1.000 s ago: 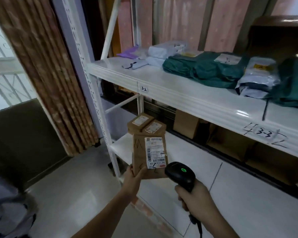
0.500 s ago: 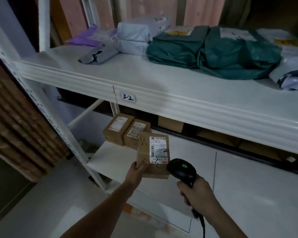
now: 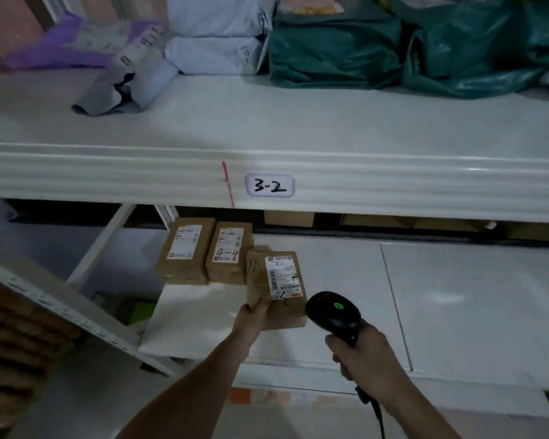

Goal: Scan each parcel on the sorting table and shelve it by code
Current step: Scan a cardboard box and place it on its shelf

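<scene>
My left hand (image 3: 253, 318) grips the near left corner of a small brown cardboard parcel (image 3: 274, 288) with a white barcode label, low over the white lower shelf (image 3: 330, 280). Just to its left two similar brown boxes (image 3: 186, 248) (image 3: 229, 251) stand side by side on that shelf; one is marked 4-4. My right hand (image 3: 365, 359) holds a black barcode scanner (image 3: 333, 313) with a green light on top, right of the parcel, its cable hanging down.
The upper shelf (image 3: 267, 128) carries a tag reading 3-2 (image 3: 270, 186) and a red line on its front edge. On it lie green bags (image 3: 336, 52), white mailers (image 3: 216, 52) and a purple mailer (image 3: 54, 49). More cardboard boxes (image 3: 289, 218) sit at the back below.
I have stepped closer to the shelves and look lower. My left hand has brought the parcel down from an upright hold to beside the two boxes on the lower shelf.
</scene>
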A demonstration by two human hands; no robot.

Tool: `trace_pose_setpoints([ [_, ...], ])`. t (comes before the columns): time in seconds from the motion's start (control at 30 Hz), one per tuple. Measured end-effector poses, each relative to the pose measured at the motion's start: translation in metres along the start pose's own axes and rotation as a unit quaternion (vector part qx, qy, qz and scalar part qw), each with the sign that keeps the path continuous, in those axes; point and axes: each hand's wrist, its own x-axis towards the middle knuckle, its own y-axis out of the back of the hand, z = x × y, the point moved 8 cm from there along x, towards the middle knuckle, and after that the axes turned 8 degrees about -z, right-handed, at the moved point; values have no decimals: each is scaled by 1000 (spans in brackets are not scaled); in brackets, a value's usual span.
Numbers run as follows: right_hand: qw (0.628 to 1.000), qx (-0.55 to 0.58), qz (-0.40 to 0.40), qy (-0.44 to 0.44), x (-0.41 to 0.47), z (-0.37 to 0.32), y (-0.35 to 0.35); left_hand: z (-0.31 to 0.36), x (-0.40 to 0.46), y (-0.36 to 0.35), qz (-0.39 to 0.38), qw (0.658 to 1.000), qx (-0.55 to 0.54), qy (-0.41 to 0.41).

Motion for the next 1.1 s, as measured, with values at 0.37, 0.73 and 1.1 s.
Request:
trace_pose_setpoints([
  [0.37, 997, 22, 66, -33, -4, 11, -26, 12, 22, 30, 65, 991, 103, -50],
  [0.73, 996, 27, 83, -34, -7, 5, -40, 18, -9, -11, -37, 671, 629, -390],
  [1.1, 988, 49, 137, -57, -40, 19, -9, 102, 52, -22, -59, 662, 725, -181],
])
